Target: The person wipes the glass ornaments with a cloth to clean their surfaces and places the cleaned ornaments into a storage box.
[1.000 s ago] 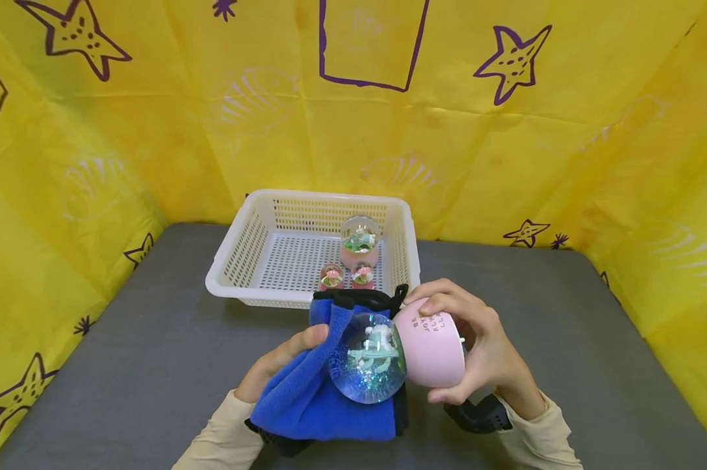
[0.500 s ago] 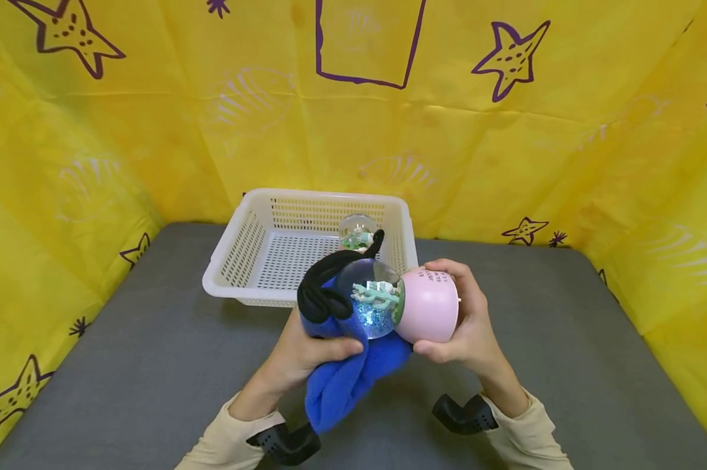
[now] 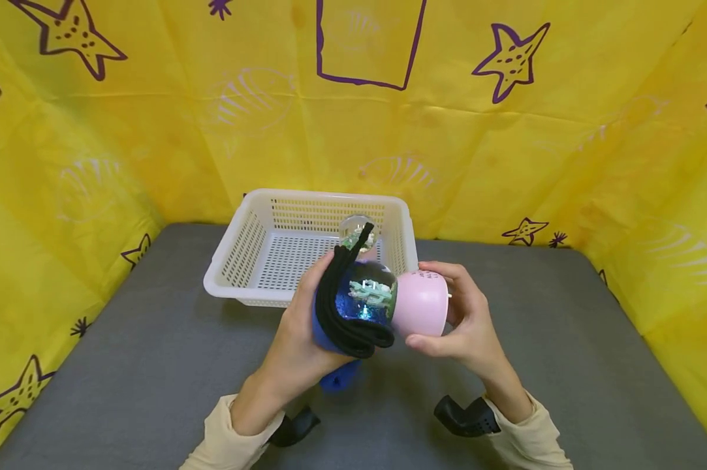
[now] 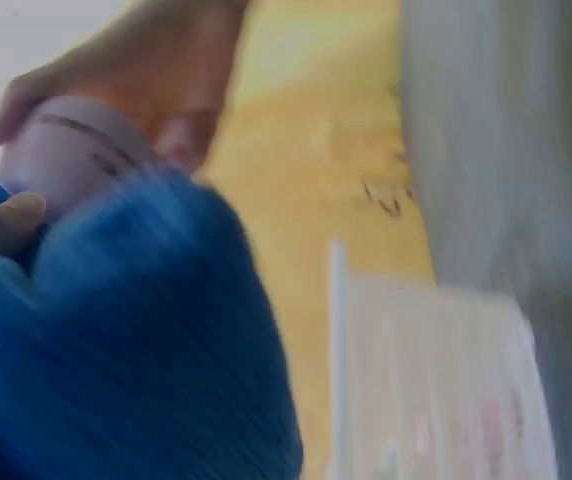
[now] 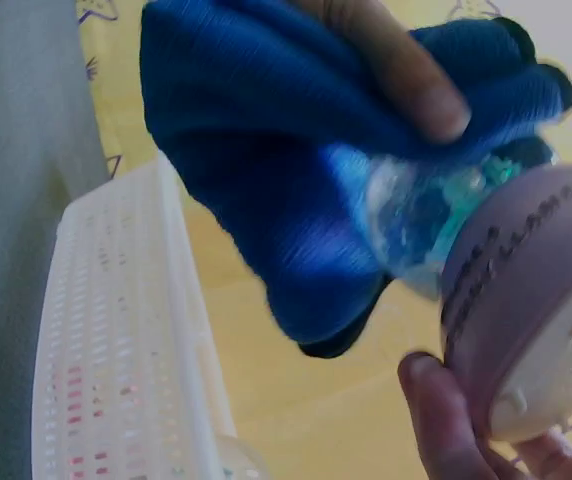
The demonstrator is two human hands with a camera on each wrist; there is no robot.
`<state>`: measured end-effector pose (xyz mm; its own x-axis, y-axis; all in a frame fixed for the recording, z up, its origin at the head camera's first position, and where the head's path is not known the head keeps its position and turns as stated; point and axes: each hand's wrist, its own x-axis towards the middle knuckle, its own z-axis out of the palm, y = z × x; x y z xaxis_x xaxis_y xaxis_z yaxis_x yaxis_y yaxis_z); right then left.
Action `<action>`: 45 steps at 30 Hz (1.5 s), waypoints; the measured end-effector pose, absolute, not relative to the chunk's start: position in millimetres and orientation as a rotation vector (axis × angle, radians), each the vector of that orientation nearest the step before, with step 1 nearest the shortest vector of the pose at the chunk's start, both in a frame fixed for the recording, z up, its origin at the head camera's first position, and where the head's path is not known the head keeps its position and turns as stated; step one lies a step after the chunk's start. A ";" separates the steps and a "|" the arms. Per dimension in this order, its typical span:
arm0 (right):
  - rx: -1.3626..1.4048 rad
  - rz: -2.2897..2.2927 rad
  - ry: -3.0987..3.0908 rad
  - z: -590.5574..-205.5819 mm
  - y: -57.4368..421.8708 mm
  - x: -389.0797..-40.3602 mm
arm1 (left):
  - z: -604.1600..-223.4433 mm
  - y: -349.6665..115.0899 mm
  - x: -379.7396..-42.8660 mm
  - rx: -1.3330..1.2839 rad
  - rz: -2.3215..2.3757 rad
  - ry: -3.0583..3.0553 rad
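A snow globe with a pink base (image 3: 420, 303) lies sideways in the air, its clear ball (image 3: 372, 292) toward the left. Inside the ball are a pale green and white figure and glitter. My right hand (image 3: 473, 326) grips the base, thumb below and fingers above. With my left hand (image 3: 297, 343) I hold a blue cloth (image 5: 256, 130) with black edging around the ball. In the right wrist view, a finger of the left hand presses the cloth against the glass. Lettering runs round the base, and its pale underside (image 5: 556, 350) shows there.
Behind the hands a white plastic basket (image 3: 224, 264) stands on the grey table (image 3: 153, 352). Another snow globe (image 3: 353, 228) stands in its right part, partly covered by the cloth. A yellow patterned sheet (image 3: 447, 143) hangs around the table.
Both hands have lifted the globe and cloth toward the basket. The left hand has turned and bunched the cloth round the ball. Two small globes in the basket are now hidden.
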<state>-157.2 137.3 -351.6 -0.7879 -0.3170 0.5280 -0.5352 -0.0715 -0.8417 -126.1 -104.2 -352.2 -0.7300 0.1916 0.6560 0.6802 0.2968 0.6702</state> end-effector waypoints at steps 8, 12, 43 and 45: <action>0.929 1.858 -2.164 -346.5 137.5 -152.9 | -354.2 -106.4 -129.4 -0.783 -1.329 -2.090; 1.065 1.783 -2.153 -346.5 144.7 -157.0 | -350.9 -110.1 -129.8 -0.838 -1.647 -2.093; 0.797 2.116 -2.164 -354.6 131.1 -156.3 | -363.6 -106.8 -138.7 -0.723 -2.537 -1.823; 0.746 2.031 -2.270 -353.1 127.8 -154.0 | -362.6 -105.3 -137.2 -0.599 -2.563 -1.822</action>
<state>-154.0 127.8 -353.1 -0.8867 -0.3412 0.3121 -0.3480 0.0481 -0.9363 -137.2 -105.3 -362.6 -0.9283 0.2607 0.2653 0.1650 -0.3508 0.9218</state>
